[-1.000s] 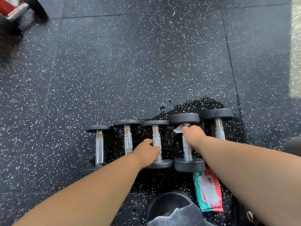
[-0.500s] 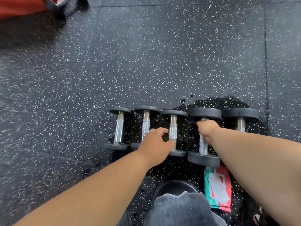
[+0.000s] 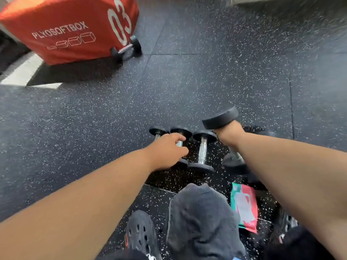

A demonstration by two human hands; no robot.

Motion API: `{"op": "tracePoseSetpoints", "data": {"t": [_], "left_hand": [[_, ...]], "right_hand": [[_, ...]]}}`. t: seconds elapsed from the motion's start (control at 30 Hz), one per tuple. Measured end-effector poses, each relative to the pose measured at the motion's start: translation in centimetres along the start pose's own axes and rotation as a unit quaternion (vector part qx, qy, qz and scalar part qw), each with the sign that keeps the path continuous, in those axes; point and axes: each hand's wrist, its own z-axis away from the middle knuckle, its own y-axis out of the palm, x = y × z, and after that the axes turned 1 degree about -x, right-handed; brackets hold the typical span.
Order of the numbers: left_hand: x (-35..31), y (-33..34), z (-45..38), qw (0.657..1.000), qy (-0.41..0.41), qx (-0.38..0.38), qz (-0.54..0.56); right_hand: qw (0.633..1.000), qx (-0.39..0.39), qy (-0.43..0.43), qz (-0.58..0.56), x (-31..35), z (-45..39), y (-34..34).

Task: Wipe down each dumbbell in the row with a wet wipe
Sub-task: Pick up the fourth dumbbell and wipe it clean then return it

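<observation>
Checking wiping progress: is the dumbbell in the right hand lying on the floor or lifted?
Lifted and tilted: the right hand holds the dumbbell raised above the row.

Bright daylight, motion-blurred, wide-angle edges

The floor (image 3: 187, 81) is black rubber flecked all over with white specks. Far beyond the row of dumbbells (image 3: 201, 149), which have black ends and shiny silver handles, stands an orange-red box (image 3: 71, 29) printed in white (PLYOSOFTBOX, 03, and a line of small box outlines). Just nearer than the row lies a wipes packet (image 3: 245, 209), green and red with a pale patch. Beside it are a dark grey trouser knee (image 3: 201, 218) and a black shoe (image 3: 140, 233).
</observation>
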Motion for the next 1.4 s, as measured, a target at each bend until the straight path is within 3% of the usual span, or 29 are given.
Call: {"op": "tracePoseSetpoints", "data": {"t": [0.33,0.4,0.5,0.57,0.67,0.73,0.83,0.9,1.0,1.13,1.27,1.4], "left_hand": [[-5.3,-4.9,17.0,0.995,-0.007,-0.069,0.066],[-5.4,-4.5,20.2,0.994,-0.021,-0.071,0.078],[-4.9,-3.3,23.5,0.992,-0.051,-0.081,0.077],[-4.1,-1.8,24.2,0.989,-0.073,-0.070,0.104],[-2.3,0.8,23.9,0.971,-0.115,-0.024,0.208],[-1.2,2.1,23.2,0.952,-0.144,-0.011,0.269],[-0.5,3.0,21.9,0.941,-0.136,-0.027,0.309],[-0.6,3.3,21.2,0.939,-0.119,-0.030,0.320],[-0.8,3.4,20.6,0.948,-0.114,-0.030,0.296],[-0.9,2.5,20.3,0.954,-0.128,0.022,0.272],[0.1,2.2,19.3,0.944,-0.138,0.028,0.300],[0.9,2.1,18.1,0.945,-0.121,0.031,0.301]], "right_hand": [[0.945,0.046,-0.289,0.148,4.6,15.0,-1.2],[0.898,0.057,-0.389,0.200,4.0,17.4,0.2],[0.804,0.099,-0.471,0.349,2.6,21.4,3.1],[0.769,0.146,-0.471,0.407,2.2,22.9,4.2],[0.702,0.126,-0.499,0.492,1.1,23.4,5.6],[0.673,0.118,-0.471,0.559,1.1,24.3,5.7],[0.640,0.063,-0.509,0.571,1.5,25.9,5.9],[0.648,0.063,-0.528,0.544,1.1,25.9,5.7],[0.700,0.096,-0.463,0.535,1.5,26.8,4.1],[0.736,0.145,-0.449,0.486,3.2,28.3,1.6],[0.794,0.172,-0.344,0.471,4.1,28.0,-0.3],[0.812,0.187,-0.284,0.475,4.3,27.0,-1.7]]}}
